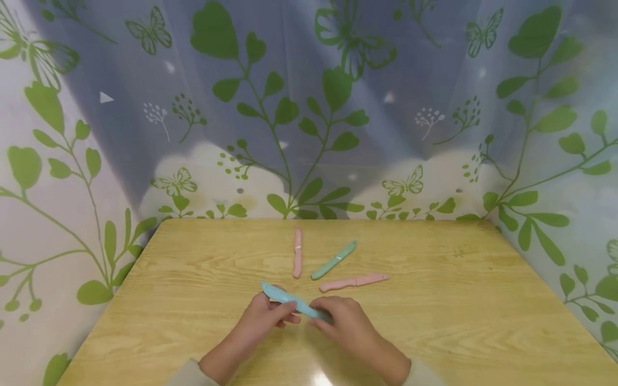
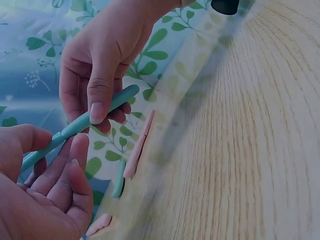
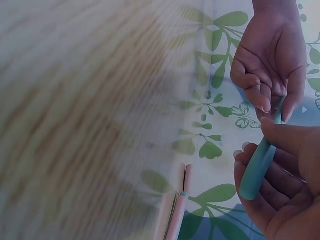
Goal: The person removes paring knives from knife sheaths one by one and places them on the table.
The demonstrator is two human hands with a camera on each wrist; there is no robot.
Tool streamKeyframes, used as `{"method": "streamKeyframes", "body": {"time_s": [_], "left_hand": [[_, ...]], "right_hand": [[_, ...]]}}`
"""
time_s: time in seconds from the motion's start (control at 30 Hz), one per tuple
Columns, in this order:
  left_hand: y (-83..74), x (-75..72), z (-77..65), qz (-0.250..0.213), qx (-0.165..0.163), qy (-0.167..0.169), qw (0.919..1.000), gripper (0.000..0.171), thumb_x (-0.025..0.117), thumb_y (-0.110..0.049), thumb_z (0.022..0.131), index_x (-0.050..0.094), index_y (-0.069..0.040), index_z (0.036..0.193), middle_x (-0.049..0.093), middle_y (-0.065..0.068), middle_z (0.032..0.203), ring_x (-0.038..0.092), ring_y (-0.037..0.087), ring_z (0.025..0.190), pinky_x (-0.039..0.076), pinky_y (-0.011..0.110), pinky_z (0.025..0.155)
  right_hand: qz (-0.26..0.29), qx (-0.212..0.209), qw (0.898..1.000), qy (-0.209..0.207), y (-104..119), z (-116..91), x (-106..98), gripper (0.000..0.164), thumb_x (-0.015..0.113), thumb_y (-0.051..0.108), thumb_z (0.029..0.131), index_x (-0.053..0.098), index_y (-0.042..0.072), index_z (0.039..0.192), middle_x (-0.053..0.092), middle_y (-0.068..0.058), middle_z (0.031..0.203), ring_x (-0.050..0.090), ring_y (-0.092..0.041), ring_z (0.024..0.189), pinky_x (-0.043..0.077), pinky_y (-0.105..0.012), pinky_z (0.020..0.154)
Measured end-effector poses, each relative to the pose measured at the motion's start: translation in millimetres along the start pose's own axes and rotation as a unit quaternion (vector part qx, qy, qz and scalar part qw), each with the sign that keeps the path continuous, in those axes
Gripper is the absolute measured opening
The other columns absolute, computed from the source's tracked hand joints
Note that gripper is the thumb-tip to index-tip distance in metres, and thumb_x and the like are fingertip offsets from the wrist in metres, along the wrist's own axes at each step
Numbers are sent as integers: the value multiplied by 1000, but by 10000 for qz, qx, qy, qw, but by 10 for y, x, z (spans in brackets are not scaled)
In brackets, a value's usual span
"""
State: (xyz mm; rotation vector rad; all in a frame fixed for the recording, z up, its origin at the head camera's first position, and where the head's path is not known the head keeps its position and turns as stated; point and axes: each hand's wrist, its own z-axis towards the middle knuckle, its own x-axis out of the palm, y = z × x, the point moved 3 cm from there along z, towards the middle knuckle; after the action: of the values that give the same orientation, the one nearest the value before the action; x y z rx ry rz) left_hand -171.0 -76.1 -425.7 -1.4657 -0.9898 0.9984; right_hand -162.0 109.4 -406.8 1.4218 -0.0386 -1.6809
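Over the front middle of the table, both hands hold a light blue knife [image 1: 286, 296] with its blade in a matching cover. My left hand [image 1: 263, 317] pinches the covered blade between thumb and fingers, the tip pointing up and left in the head view. The handle [image 2: 115, 104] is gripped by my right hand [image 1: 351, 320], its thumb lying along the top. In the right wrist view the handle's rounded end [image 3: 252, 185] shows beside the curled fingers. Beyond the hands lie a pink knife [image 1: 298, 260], a green knife [image 1: 333, 261] and a second pink knife [image 1: 338, 286].
The wooden table [image 1: 458, 321] reaches back to a hanging cloth [image 1: 410, 80] printed with green leaves and butterflies. The same cloth hangs along both sides. A small dark object [image 2: 225, 6] stands at the top of the left wrist view.
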Motion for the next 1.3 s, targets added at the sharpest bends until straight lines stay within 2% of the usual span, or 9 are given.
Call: {"method": "streamKeyframes", "body": {"time_s": [0.2,0.4,0.6,0.83,0.97,1.07,1.17,1.23,1.3], "left_hand": [[16,6,2,42,-16,-115,9999,24,65,-21,94,53,-2,103,70,13,96,69,18,83,50,30,71],[56,-16,10,248,-91,-360,9990,26,66,-20,94,56,-1,108,67,8,93,66,19,82,50,33,71],[52,-59,15,317,-115,-345,9988,30,66,-22,94,54,-1,112,66,9,94,66,17,80,48,31,71],[-1,-105,14,210,29,-353,9992,53,71,-15,90,40,-2,131,71,17,88,69,23,77,50,30,70],[9,-117,17,314,130,-390,9987,42,71,-14,89,48,-2,123,70,16,85,70,30,79,52,33,70],[25,-116,-5,472,243,-413,9977,31,71,-15,90,54,-2,112,68,11,86,70,30,81,55,36,72],[24,-106,-33,852,479,-463,9941,27,72,-16,89,59,-3,108,65,6,88,68,22,77,56,32,70],[16,-105,-46,1320,718,-522,9873,24,73,-18,88,61,-6,105,65,3,89,64,16,74,55,26,67],[3,-110,-58,1881,963,-644,9753,21,74,-20,87,64,-9,101,64,-1,90,60,11,72,51,22,64]], "right_hand": [[-384,-133,9991,-122,2,-17,-12,20,78,11,82,72,5,99,72,-3,91,67,-9,80,55,-21,70],[-620,-287,9975,-162,-10,-22,-47,21,78,12,81,72,5,99,73,-3,90,68,-11,80,56,-22,71],[-789,-352,9961,-153,-28,-36,-76,20,78,11,81,72,5,99,73,-3,90,68,-12,80,56,-22,72],[-975,-551,9932,-314,-68,-25,-113,23,80,11,78,73,6,100,73,-1,91,68,-12,81,56,-22,72],[-1031,-703,9917,-313,-77,-22,-137,25,80,10,78,73,6,101,73,-2,93,68,-13,82,56,-21,73],[-1021,-829,9910,-261,-86,-30,-163,24,79,9,79,72,5,101,73,-4,94,69,-14,83,56,-20,74],[-977,-941,9906,-197,-102,-47,-181,23,78,8,80,72,4,101,73,-4,95,69,-14,83,55,-19,74],[-937,-1004,9904,-158,-111,-53,-184,22,78,8,80,72,4,101,73,-4,95,69,-14,84,55,-19,74],[-926,-1068,9899,-141,-115,-51,-184,21,77,8,81,72,4,101,72,-3,95,69,-14,84,55,-19,75]]}}
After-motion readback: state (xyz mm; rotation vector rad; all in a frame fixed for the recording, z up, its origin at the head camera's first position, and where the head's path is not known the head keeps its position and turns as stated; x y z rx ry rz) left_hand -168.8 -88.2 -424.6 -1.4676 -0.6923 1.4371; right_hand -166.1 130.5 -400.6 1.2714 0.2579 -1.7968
